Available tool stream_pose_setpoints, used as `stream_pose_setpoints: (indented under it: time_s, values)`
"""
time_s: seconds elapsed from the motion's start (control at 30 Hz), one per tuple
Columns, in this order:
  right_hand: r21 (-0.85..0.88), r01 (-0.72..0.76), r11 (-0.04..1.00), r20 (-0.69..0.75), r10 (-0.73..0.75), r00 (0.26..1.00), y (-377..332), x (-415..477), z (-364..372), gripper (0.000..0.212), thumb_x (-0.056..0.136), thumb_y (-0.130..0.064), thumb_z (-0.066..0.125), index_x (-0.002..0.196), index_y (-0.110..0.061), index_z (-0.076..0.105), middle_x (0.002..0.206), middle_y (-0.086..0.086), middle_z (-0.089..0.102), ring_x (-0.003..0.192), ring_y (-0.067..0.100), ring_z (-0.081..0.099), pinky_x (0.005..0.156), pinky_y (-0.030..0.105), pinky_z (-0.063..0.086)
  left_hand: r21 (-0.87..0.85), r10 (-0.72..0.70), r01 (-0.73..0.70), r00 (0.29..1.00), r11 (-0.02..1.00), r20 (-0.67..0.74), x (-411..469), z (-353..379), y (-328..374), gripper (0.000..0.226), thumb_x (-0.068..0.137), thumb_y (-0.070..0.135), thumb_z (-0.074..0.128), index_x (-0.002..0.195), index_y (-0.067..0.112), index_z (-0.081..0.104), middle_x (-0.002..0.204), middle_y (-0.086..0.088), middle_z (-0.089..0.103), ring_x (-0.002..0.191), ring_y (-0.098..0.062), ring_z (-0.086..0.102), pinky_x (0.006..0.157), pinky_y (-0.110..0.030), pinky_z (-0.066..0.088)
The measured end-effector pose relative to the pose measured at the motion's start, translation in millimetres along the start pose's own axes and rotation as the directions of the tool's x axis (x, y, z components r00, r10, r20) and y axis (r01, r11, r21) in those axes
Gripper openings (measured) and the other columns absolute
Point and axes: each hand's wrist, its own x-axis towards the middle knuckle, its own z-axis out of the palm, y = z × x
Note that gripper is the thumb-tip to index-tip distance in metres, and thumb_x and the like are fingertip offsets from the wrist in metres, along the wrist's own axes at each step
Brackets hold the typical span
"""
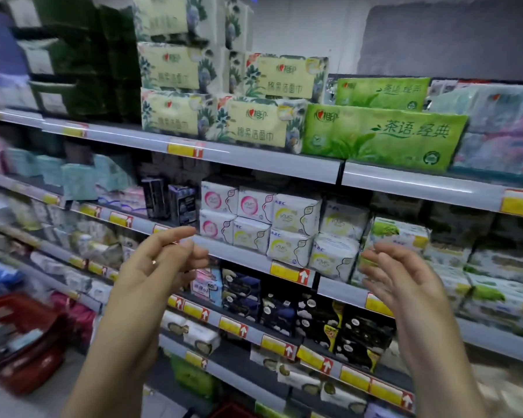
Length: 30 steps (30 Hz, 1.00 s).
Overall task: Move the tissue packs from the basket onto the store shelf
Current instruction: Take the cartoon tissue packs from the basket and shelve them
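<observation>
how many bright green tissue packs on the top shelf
2: the front green pack at the edge of the top shelf, the rear green pack raised behind it. More may be hidden behind.

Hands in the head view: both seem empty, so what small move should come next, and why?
Probably lower the left hand toward the red basket at the lower left to fetch another pack. Both it and the right hand are open and empty before the shelves, and the basket appears to hold items, though blur hides which.

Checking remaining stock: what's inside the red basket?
The red basket holds some pale packs, too blurred to count or identify. Whatever lies beneath them is covered.
</observation>
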Motion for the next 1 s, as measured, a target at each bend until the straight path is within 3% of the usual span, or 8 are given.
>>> stream_pose_setpoints:
  time_s: [0.17, 0.33, 0.53, 0.63, 0.83, 1.0]
  values:
    - [-0.027, -0.025, 0.999, -0.002, 0.025, 1.000, 14, 7, 28, 0.011, 0.091, -0.020, 0.057, 0.098, -0.022, 0.064, 0.096, -0.002, 0.073, 0.093, 0.017, 0.069, 0.086, 0.035, 0.056, -0.007, -0.014, 0.014, 0.999, 1.000, -0.037, 20, -25, -10, 0.016, 0.094, 0.018, 0.052, 0.099, 0.022, 0.066, 0.079, 0.002, 0.072, 0.078, -0.010, 0.069, 0.077, -0.027, 0.047]
    - [-0.029, -0.017, 0.999, 0.003, 0.017, 1.000, 26, 5, 72, 0.010, 0.091, -0.021, 0.056, 0.096, -0.024, 0.065, 0.095, -0.004, 0.073, 0.093, 0.016, 0.069, 0.088, 0.033, 0.051, -0.013, -0.020, 0.019, 1.000, 1.000, -0.018, 49, -57, -17, 0.016, 0.094, 0.018, 0.052, 0.101, 0.021, 0.066, 0.078, 0.002, 0.072, 0.079, -0.012, 0.069, 0.080, -0.029, 0.049]
    - [-0.033, -0.009, 0.999, -0.062, 0.007, 0.998, 37, -7, 135, 0.010, 0.091, -0.020, 0.056, 0.098, -0.021, 0.064, 0.093, -0.005, 0.073, 0.088, 0.012, 0.070, 0.089, 0.038, 0.053, -0.001, -0.043, 0.043, 0.998, 0.999, 0.043, 95, -108, -19, 0.016, 0.093, 0.020, 0.052, 0.102, 0.022, 0.066, 0.082, 0.000, 0.073, 0.083, -0.015, 0.070, 0.083, -0.032, 0.049]
    - [-0.042, 0.008, 0.999, -0.090, -0.012, 0.996, 39, -15, 167, 0.010, 0.092, -0.020, 0.056, 0.096, -0.022, 0.064, 0.090, -0.008, 0.073, 0.087, 0.011, 0.070, 0.087, 0.033, 0.054, 0.030, -0.029, 0.026, 0.996, 0.999, 0.088, 120, -134, -20, 0.016, 0.093, 0.022, 0.053, 0.102, 0.024, 0.066, 0.085, 0.000, 0.073, 0.085, -0.015, 0.070, 0.084, -0.032, 0.049]
    - [-0.012, 0.006, 1.000, -0.167, -0.008, 0.986, 43, -37, 214, 0.010, 0.092, -0.018, 0.056, 0.097, -0.020, 0.065, 0.099, 0.002, 0.071, 0.092, 0.015, 0.069, 0.089, 0.035, 0.051, 0.055, -0.031, 0.020, 0.978, 0.998, 0.205, 153, -178, -22, 0.016, 0.090, 0.024, 0.055, 0.099, 0.025, 0.068, 0.089, 0.000, 0.074, 0.089, -0.017, 0.069, 0.086, -0.033, 0.049]
    - [0.099, -0.002, 0.995, -0.207, 0.022, 0.978, 52, -54, 242, 0.025, 0.081, -0.026, 0.064, 0.104, -0.014, 0.064, 0.099, 0.002, 0.074, 0.094, 0.019, 0.070, 0.085, 0.034, 0.056, 0.041, -0.052, 0.042, 0.962, 0.998, 0.270, 174, -213, -26, 0.017, 0.092, 0.021, 0.053, 0.098, 0.025, 0.068, 0.085, 0.001, 0.073, 0.087, -0.015, 0.069, 0.086, -0.031, 0.048]
